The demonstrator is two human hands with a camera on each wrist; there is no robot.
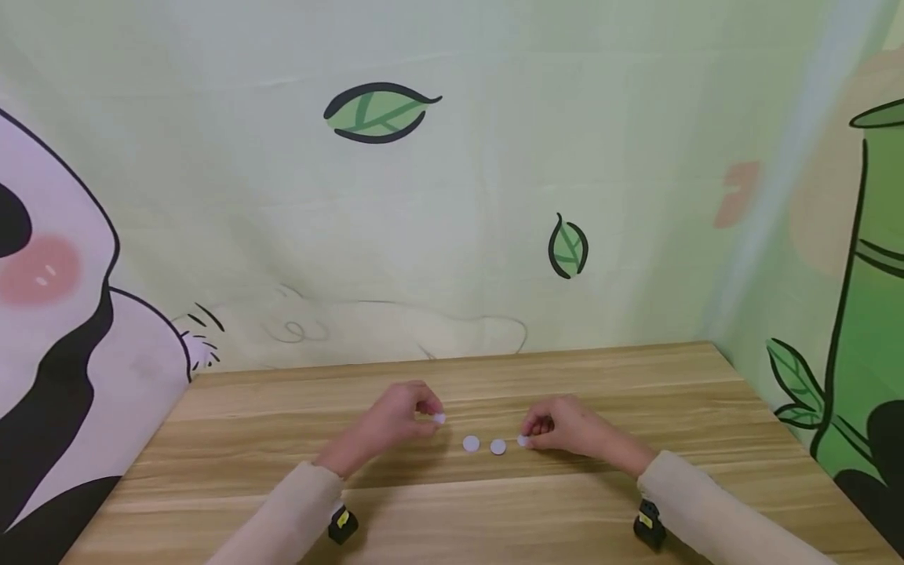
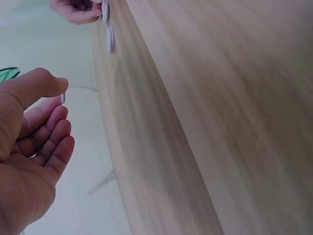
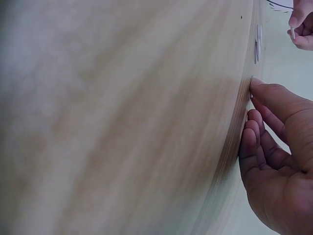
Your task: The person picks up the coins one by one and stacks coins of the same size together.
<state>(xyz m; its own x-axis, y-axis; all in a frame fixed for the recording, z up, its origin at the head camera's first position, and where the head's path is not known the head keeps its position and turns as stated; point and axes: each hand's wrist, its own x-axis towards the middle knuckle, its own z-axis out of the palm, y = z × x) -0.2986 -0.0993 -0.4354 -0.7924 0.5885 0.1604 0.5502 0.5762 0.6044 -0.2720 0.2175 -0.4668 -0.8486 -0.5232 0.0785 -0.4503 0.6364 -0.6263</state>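
Observation:
Two small white round discs lie side by side on the wooden table, the left one (image 1: 471, 444) a short way from the right one (image 1: 498, 447). To their left, my left hand (image 1: 399, 412) pinches another white disc (image 2: 62, 97) between thumb and forefinger, above the tabletop. My right hand (image 1: 568, 426) is low at the table on the other side, its thumb and forefinger pinching a white disc (image 1: 523, 441) beside the lying pair. In the right wrist view that disc is mostly hidden behind the thumb (image 3: 266, 88).
The wood-grain table (image 1: 494, 518) runs back to a pale cloth backdrop (image 1: 480, 196) printed with leaves, a panda and bamboo. A small black device (image 1: 343, 524) hangs under the left wrist, and a similar device (image 1: 650, 526) under the right.

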